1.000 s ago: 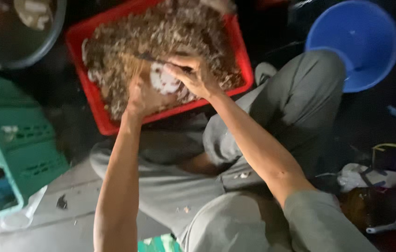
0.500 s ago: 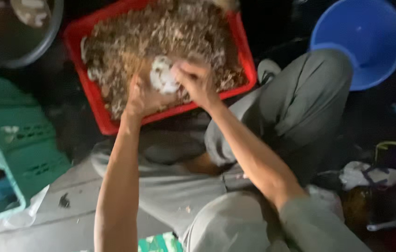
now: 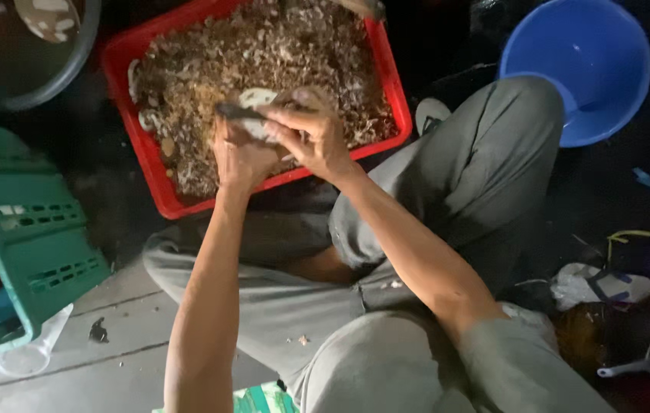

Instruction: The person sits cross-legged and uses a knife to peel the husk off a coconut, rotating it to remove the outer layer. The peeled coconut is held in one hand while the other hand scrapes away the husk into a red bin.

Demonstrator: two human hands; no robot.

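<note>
- Evidently the work in hand was prying open or scraping a shell: both hands met over the near edge of the red crate (image 3: 145, 153), which was heaped with brownish shell scraps.
- The left hand (image 3: 242, 157) was curled shut around a pale shell piece (image 3: 257, 99), holding it just above the heap.
- The right hand (image 3: 311, 134) was closed on a dark, slim tool (image 3: 234, 112), its tip lying against the shell; whether it was a blade could not be told.
- To the far right stood a blue basin (image 3: 577, 65), well apart; a green crate (image 3: 26, 229) sat at the left.
- As a judgement, the next move called for a firm left grip and a short, controlled push of the tool away from the fingers.
</note>
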